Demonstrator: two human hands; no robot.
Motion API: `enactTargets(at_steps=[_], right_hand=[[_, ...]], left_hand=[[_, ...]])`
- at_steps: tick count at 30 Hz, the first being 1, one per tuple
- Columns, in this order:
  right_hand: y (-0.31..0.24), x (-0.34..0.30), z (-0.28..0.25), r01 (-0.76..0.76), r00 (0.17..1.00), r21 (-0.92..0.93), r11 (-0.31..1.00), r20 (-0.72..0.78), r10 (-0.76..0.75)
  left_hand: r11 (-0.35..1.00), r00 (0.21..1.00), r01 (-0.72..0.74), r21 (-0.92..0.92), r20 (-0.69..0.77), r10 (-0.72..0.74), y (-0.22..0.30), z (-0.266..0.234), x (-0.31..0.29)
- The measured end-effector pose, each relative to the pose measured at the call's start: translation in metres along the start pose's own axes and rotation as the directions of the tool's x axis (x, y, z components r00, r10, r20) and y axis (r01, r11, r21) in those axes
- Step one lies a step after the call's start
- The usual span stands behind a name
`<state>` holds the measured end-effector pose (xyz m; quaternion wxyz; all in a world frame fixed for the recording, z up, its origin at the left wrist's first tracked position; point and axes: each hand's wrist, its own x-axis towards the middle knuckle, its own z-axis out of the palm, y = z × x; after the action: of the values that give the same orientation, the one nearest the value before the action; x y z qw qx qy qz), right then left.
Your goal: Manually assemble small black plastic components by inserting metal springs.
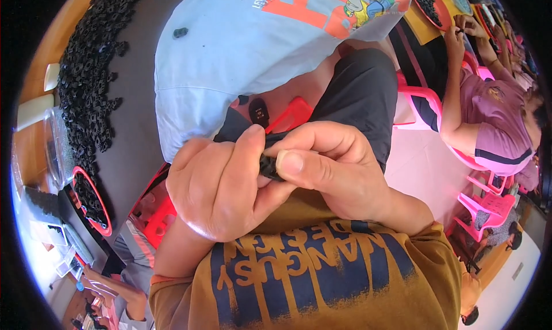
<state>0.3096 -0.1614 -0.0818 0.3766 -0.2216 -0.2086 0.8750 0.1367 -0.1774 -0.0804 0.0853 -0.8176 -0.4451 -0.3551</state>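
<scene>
A small black moulded part [269,168] is pinched between my two hands, just above my lap. My left hand [221,183] is closed, with its thumb and curled fingers against the part's left side. My right hand [330,163] grips the same part between thumb and index finger. Most of the part is hidden by the fingers, so its full shape does not show. One similar small black piece [180,32] lies on the light blue printed cloth [207,65] beyond my hands.
A long heap of black parts [86,77] covers the dark table [141,71] at left. A red-rimmed tray [108,226] of parts stands near its end. Co-workers sit on both sides, one in a purple shirt [489,117] at right. Pink plastic stools [489,212] stand there.
</scene>
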Motion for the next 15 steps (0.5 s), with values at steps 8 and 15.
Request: enactTargets(at_steps=[8,15], right_hand=[[0.0,0.0,0.0,0.01,0.999,0.033,0.999,0.03,-0.011],[0.001,0.006,-0.001,-0.041,0.999,0.053,0.998,0.002,0.041]], left_hand=[[0.997,0.998,0.068,-0.034,0.018,-0.068,0.004,0.001,-0.003],[0.961,0.972,0.218,-0.172,0.126,-0.198,0.005,-0.002,0.006]])
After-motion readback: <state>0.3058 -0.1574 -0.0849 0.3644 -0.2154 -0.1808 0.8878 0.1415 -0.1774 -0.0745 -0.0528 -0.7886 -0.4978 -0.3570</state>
